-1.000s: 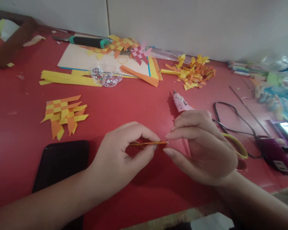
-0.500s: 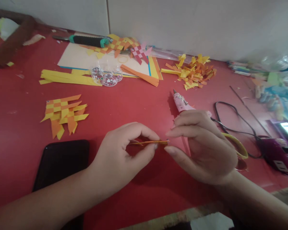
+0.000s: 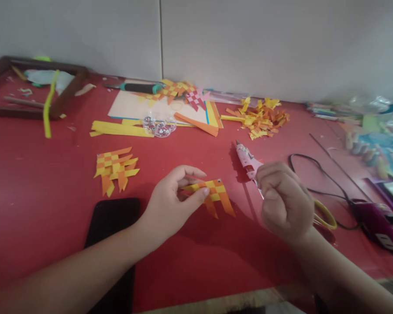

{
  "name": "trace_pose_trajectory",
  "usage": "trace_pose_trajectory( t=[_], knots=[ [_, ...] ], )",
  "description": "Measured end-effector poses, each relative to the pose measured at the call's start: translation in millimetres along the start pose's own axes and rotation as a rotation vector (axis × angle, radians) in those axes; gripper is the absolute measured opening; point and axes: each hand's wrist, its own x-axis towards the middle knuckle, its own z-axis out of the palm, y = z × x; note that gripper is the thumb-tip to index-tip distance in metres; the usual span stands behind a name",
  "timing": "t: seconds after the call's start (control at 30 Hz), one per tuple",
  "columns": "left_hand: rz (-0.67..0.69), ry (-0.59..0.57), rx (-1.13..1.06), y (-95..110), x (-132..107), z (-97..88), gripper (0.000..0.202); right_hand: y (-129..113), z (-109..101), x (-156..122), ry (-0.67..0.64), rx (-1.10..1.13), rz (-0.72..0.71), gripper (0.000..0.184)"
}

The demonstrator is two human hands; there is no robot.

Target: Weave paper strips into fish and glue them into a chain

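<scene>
My left hand [image 3: 175, 200] pinches a woven paper fish [image 3: 218, 188] in orange and yellow checks, thumb on its near face. One googly eye sits at the fish's top right corner, and orange strips hang down as fins. My right hand [image 3: 284, 200] is curled into a fist to the right of the fish and apart from it. What that fist holds, if anything, is hidden. Just beyond its knuckles lies a pink glue gun [image 3: 245, 157], nozzle pointing away, its rear covered by the hand. A second woven paper fish [image 3: 113, 163] lies flat on the left.
A black phone [image 3: 113, 222] lies under my left forearm on the red table [image 3: 183, 270]. Behind are yellow paper strips [image 3: 121, 128], a clear container of googly eyes [image 3: 160, 124] and a heap of paper scraps [image 3: 265, 120]. A black cord [image 3: 317, 161] and yellow-handled scissors [image 3: 327, 216] lie right.
The fish has turned from edge-on to showing its checkered face. My right hand has drawn away from it to the right and closed from an open pinch into a fist. The view has shifted.
</scene>
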Motion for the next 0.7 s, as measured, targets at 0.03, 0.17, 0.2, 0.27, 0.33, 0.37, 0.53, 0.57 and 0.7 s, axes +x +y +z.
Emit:
trace_pose_trajectory(
  t=[0.03, 0.17, 0.2, 0.27, 0.33, 0.37, 0.53, 0.57, 0.7],
  knots=[
    [-0.005, 0.011, -0.001, 3, 2, -3.5, 0.022, 2, -1, -1, -0.004, -0.005, -0.005, 0.020],
    [-0.037, 0.066, -0.092, 36, 13, -41.4, 0.029, 11, -5, -1, 0.022, -0.058, 0.005, 0.024],
    [-0.011, 0.118, -0.086, 46, 15, -56.0, 0.032, 12, -7, -1, 0.036, -0.076, 0.011, 0.024],
    [0.030, 0.306, 0.008, 64, 18, -86.6, 0.032, 13, -9, 0, 0.050, -0.117, 0.014, 0.023],
    [0.089, 0.480, 0.122, 72, 18, -113.0, 0.030, 12, -9, 1, 0.038, -0.152, 0.002, 0.020],
    [0.078, 0.541, 0.128, 73, 17, -123.0, 0.031, 12, -9, 1, 0.029, -0.166, -0.005, 0.018],
    [-0.199, 0.481, 0.222, 52, 11, -142.4, 0.042, 33, -10, -3, -0.019, -0.254, 0.039, 0.011],
    [-0.208, 0.458, 0.240, 48, 10, -143.0, 0.041, 42, -13, -5, -0.061, -0.290, 0.091, 0.006],
    [-0.226, 0.442, 0.272, 45, 7, -146.3, 0.040, 81, -30, -17, -0.333, -0.399, 0.320, 0.024]
  ],
)
